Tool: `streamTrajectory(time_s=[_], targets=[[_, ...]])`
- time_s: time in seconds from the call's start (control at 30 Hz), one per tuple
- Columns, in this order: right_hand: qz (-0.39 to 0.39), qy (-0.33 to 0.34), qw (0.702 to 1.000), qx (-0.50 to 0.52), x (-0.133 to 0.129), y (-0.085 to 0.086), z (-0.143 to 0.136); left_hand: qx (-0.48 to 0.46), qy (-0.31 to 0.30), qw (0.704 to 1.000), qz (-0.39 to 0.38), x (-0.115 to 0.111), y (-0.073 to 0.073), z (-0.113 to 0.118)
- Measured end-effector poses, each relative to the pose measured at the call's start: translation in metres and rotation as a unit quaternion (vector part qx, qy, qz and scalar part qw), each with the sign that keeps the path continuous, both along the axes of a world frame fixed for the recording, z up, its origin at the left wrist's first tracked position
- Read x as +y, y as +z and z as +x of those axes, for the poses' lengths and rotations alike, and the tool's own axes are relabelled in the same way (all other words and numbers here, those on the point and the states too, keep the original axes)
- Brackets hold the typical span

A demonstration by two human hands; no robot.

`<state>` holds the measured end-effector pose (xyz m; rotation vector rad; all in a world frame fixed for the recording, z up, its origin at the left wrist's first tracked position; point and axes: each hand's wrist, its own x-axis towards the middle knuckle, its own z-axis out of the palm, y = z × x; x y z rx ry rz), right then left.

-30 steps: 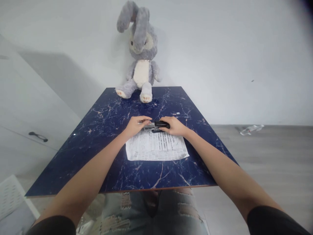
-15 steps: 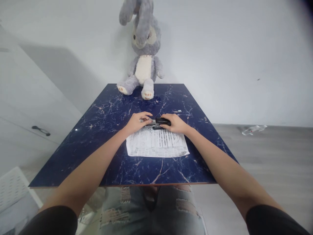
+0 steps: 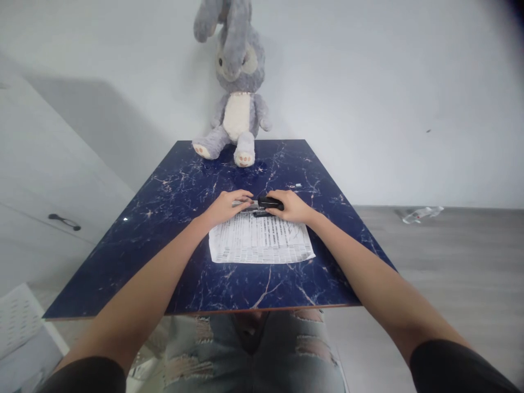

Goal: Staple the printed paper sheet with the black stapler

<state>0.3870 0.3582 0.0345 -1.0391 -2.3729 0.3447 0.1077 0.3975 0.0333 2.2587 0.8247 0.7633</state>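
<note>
Step in hand, as I judge it from my remote feed: working at the metal part (image 3: pixel 252 206) of a stapler (image 3: pixel 270 202). Stapler sits between the hands, over the far edge of the printed sheet (image 3: pixel 262 245) on the blue table (image 3: pixel 155 218). Right hand (image 3: pixel 292 207) is wrapped round its black end, clamped on it. Left hand (image 3: pixel 223 208) has bent fingers at the metal end; I can't tell whether they pinch it or only touch. Next move probably calls for me to keep the right grip steady while the left fingers get a sure hold on the metal. Versus half a second ago: whole view slides slightly left, plush rabbit (image 3: pixel 237 114) included; both hands keep nearly the same pose, stapler stays between them, sheet lies the same way.
</note>
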Motion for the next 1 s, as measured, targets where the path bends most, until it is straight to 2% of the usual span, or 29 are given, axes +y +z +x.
streamTrajectory(time_s=[0.1, 0.37, 0.57, 0.67, 0.8, 1.0], targets=[[0.003, 0.003, 1.0, 0.0, 0.0, 0.0, 0.0, 0.052, -0.037, 0.998, -0.022, -0.002, 0.003, 0.001], [0.005, -0.002, 1.0, -0.011, 0.001, -0.001, 0.0, 0.059, -0.014, 0.998, -0.009, -0.008, 0.011, 0.006], [0.005, 0.003, 1.0, -0.007, 0.003, -0.002, 0.001, 0.083, -0.024, 0.996, -0.001, -0.008, 0.01, 0.007], [0.004, 0.004, 1.0, -0.005, 0.002, -0.002, 0.001, 0.081, -0.01, 0.997, -0.006, -0.009, 0.01, 0.008], [0.006, -0.004, 1.0, -0.011, 0.002, -0.001, 0.001, 0.094, -0.012, 0.995, 0.02, -0.011, 0.011, 0.01], [0.003, 0.001, 1.0, -0.013, 0.003, -0.003, 0.002, 0.079, -0.039, 0.996, 0.025, -0.001, 0.011, -0.006]])
